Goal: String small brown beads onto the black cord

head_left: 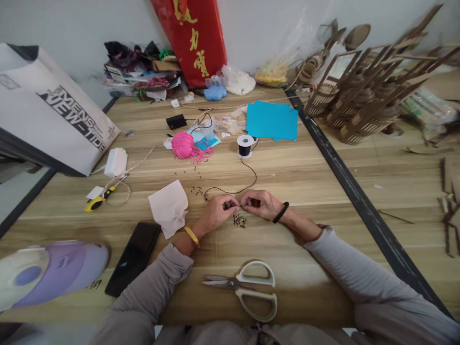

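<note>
My left hand [217, 212] is closed, thumb and forefinger pinched on a thin black cord [253, 173] that loops over from its spool [245, 150]. A few small beads on the cord [206, 196] show just beyond that hand. My right hand [263, 203] pinches a tiny bead, partly hidden by the fingers, with its fingertips almost meeting the left ones. Just below both hands lies a small heap of patterned round beads [240, 221]. White-handled scissors [247, 287] rest nearer to me, their blades pointing left.
Left are a paper tissue [168, 207], a black phone [133, 258], a yellow cutter [99, 199] and a purple case [68, 268]. Farther back lie pink yarn [183, 145] and blue sheets [272, 120]. Brown woven lantern-like pieces [362, 100] stand at the right.
</note>
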{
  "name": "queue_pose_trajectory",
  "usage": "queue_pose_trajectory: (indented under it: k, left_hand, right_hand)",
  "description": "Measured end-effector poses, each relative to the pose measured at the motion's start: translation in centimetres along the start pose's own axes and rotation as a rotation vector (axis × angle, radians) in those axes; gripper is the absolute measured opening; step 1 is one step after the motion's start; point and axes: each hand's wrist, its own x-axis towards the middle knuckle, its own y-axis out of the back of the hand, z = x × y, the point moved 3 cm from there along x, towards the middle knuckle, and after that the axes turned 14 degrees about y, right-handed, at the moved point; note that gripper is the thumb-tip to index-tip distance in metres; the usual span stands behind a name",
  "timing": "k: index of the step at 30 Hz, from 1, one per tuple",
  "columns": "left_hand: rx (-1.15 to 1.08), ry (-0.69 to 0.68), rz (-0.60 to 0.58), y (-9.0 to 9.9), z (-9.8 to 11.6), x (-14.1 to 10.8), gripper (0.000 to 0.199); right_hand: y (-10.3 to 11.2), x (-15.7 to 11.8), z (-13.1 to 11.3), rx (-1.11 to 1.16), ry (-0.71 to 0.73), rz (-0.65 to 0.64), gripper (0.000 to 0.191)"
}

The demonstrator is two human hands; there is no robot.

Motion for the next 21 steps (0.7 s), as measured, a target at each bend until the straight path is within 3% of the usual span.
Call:
queue_pose_trajectory:
  k: [21]
  left_hand:
    - [0.021,0.005,0.017,-0.05,0.24,-0.14,0.004]
  right_hand:
    - [-0.05,-0.14,0.22,0.107,-0.049,0.015,0.012]
